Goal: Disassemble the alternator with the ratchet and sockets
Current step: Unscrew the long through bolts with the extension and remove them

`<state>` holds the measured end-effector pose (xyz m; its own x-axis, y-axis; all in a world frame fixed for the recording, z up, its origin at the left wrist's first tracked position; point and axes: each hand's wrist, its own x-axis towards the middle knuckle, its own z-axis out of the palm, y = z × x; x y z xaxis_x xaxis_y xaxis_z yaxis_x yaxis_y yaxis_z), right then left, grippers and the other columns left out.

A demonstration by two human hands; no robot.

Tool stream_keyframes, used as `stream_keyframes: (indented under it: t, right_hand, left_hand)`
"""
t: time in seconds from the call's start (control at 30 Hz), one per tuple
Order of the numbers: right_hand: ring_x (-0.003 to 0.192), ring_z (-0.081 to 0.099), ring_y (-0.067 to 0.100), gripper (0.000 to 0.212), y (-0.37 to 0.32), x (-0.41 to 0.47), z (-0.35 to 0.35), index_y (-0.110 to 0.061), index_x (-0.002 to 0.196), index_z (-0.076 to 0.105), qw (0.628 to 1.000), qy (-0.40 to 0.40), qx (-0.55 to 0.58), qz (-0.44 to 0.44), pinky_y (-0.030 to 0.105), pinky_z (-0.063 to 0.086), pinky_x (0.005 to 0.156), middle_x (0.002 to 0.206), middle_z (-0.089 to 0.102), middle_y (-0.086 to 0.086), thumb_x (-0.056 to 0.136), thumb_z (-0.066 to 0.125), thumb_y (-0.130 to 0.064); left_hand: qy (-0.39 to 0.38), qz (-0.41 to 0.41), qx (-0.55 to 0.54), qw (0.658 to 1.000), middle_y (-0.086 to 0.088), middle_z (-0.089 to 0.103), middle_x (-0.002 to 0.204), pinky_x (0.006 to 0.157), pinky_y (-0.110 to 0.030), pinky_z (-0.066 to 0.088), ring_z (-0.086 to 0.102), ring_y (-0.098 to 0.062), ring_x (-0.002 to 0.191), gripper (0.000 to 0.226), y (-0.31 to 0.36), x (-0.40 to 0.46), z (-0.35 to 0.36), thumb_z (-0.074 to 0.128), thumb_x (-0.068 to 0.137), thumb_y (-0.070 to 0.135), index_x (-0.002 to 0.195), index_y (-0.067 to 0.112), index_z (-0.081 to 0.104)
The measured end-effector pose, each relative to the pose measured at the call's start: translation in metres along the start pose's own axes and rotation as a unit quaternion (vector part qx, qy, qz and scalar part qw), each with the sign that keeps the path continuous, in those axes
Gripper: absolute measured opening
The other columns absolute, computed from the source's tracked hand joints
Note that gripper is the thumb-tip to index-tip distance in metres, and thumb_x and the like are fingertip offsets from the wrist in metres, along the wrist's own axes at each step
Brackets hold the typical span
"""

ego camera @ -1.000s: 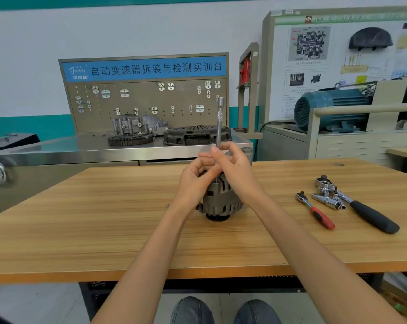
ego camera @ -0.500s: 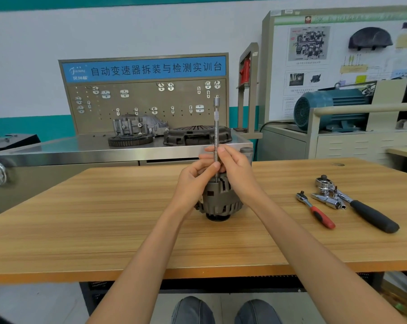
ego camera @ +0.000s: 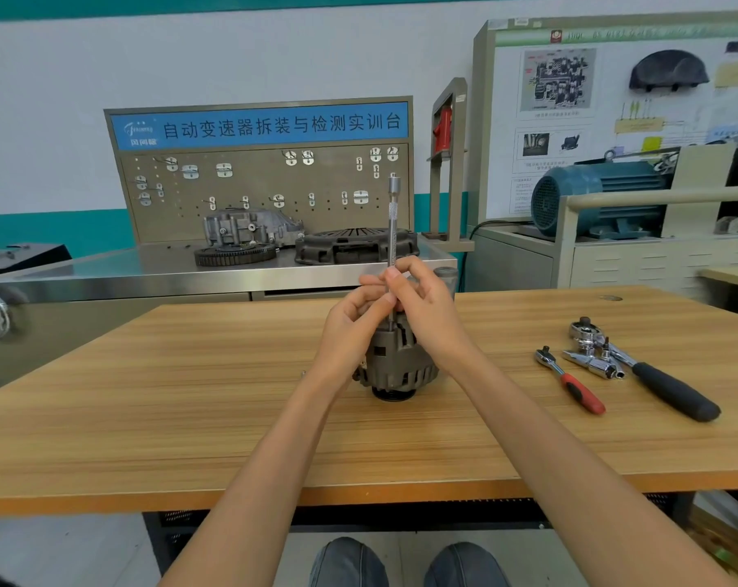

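The alternator (ego camera: 395, 366) stands on the wooden table (ego camera: 189, 396) at the centre of the frame, pulley end down. A long extension bar (ego camera: 392, 230) rises upright from its top. The left hand (ego camera: 350, 328) and right hand (ego camera: 426, 311) both pinch the bar's lower shaft with curled fingers; what the bar's tip seats on is hidden behind them. At right of the frame lie a red-handled ratchet (ego camera: 570, 381), a black-handled ratchet (ego camera: 655, 377) and some chrome pieces, perhaps sockets (ego camera: 592, 362), between them.
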<state>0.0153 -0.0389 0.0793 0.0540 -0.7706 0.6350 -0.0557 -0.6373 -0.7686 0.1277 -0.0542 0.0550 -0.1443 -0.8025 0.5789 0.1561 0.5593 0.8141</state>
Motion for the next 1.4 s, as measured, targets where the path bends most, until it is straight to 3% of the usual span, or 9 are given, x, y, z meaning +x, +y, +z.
stream_keyframes:
  t: [0.17, 0.43, 0.57, 0.7, 0.87, 0.97, 1.1, 1.23, 1.4]
  right_hand:
    - [0.097, 0.066, 0.010, 0.018, 0.0018, 0.0009, -0.0010, -0.011, 0.096, 0.059, 1.000, -0.005, -0.003, -0.003, 0.025, 0.052, 0.088, 0.102, 0.071, 0.000, 0.100, 0.042, -0.018]
    - [0.098, 0.064, 0.004, 0.023, 0.0017, 0.0004, 0.0000, -0.025, 0.099, 0.063, 1.000, -0.010, -0.002, -0.011, 0.016, 0.049, 0.086, 0.102, 0.068, -0.006, 0.101, 0.040, -0.021]
    - [0.089, 0.065, -0.004, 0.014, 0.0031, 0.0000, 0.0000, -0.025, 0.106, 0.054, 1.000, 0.003, -0.001, 0.009, 0.010, 0.050, 0.075, 0.086, 0.072, -0.015, 0.095, 0.052, -0.034]
    - [0.088, 0.068, 0.007, 0.010, 0.0033, 0.0007, -0.0010, -0.014, 0.096, 0.056, 1.000, -0.003, 0.005, -0.011, 0.020, 0.054, 0.080, 0.092, 0.072, -0.006, 0.097, 0.050, -0.022]
    - [0.095, 0.064, 0.001, 0.023, 0.0028, 0.0017, -0.0020, -0.019, 0.097, 0.063, 1.000, -0.005, 0.004, -0.023, 0.015, 0.050, 0.084, 0.099, 0.069, -0.007, 0.100, 0.041, -0.014]
    - [0.096, 0.065, 0.004, 0.025, 0.0032, 0.0018, -0.0009, -0.017, 0.104, 0.064, 0.999, -0.002, 0.032, -0.006, 0.018, 0.051, 0.085, 0.099, 0.069, -0.004, 0.101, 0.039, -0.015]
    - [0.095, 0.066, 0.005, 0.018, 0.0057, 0.0019, 0.0012, -0.023, 0.110, 0.058, 1.000, 0.003, 0.003, 0.013, 0.020, 0.052, 0.082, 0.095, 0.073, -0.006, 0.095, 0.053, -0.031]
    - [0.091, 0.068, 0.006, 0.007, 0.0048, 0.0018, 0.0010, -0.016, 0.093, 0.057, 1.000, 0.000, 0.013, -0.006, 0.017, 0.052, 0.077, 0.093, 0.073, -0.006, 0.096, 0.052, -0.021]
    - [0.100, 0.064, 0.007, 0.019, 0.0039, 0.0013, -0.0009, -0.015, 0.102, 0.063, 1.000, -0.004, -0.017, -0.023, 0.022, 0.050, 0.089, 0.104, 0.069, -0.004, 0.099, 0.045, -0.017]
  left_hand:
    - [-0.007, 0.004, -0.005, 1.000, 0.011, 0.074, 0.092, 0.072, -0.009, 0.048, 0.067, 0.002, 0.090, 0.016, 0.0013, -0.0007, -0.0014, 0.057, 0.094, 0.011, 0.101, 0.018, 0.070]
    - [-0.001, 0.009, 0.001, 1.000, 0.003, 0.067, 0.087, 0.069, -0.012, 0.048, 0.064, -0.001, 0.078, 0.010, 0.0011, 0.0009, 0.0012, 0.061, 0.091, 0.007, 0.084, 0.015, 0.061]
    - [0.000, -0.001, 0.015, 1.000, -0.002, 0.070, 0.089, 0.068, -0.013, 0.048, 0.065, -0.005, 0.082, 0.006, -0.0001, 0.0006, -0.0001, 0.061, 0.091, 0.011, 0.094, 0.014, 0.065]
    - [0.000, -0.005, 0.007, 1.000, -0.002, 0.070, 0.092, 0.069, -0.012, 0.048, 0.065, -0.005, 0.085, 0.007, 0.0006, 0.0003, -0.0001, 0.061, 0.092, 0.012, 0.095, 0.016, 0.065]
    - [-0.009, -0.001, -0.005, 1.000, 0.009, 0.074, 0.088, 0.071, -0.010, 0.048, 0.067, 0.000, 0.087, 0.013, 0.0019, -0.0005, -0.0013, 0.058, 0.093, 0.010, 0.102, 0.014, 0.067]
    - [-0.012, -0.003, -0.006, 1.000, 0.007, 0.074, 0.089, 0.073, -0.011, 0.049, 0.067, -0.002, 0.088, 0.014, 0.0026, -0.0006, -0.0021, 0.058, 0.093, 0.009, 0.104, 0.011, 0.067]
    - [0.002, -0.010, 0.011, 1.000, -0.006, 0.071, 0.097, 0.073, -0.015, 0.050, 0.065, -0.010, 0.090, 0.009, 0.0025, -0.0002, -0.0001, 0.061, 0.091, 0.011, 0.099, 0.014, 0.065]
    - [0.002, -0.010, 0.011, 1.000, -0.003, 0.070, 0.094, 0.072, -0.015, 0.049, 0.065, -0.007, 0.087, 0.008, 0.0022, -0.0003, 0.0009, 0.061, 0.091, 0.011, 0.097, 0.015, 0.064]
    - [-0.014, 0.000, 0.001, 1.000, 0.005, 0.072, 0.095, 0.073, -0.010, 0.048, 0.066, -0.002, 0.092, 0.016, 0.0023, -0.0009, -0.0022, 0.056, 0.095, 0.013, 0.107, 0.012, 0.066]
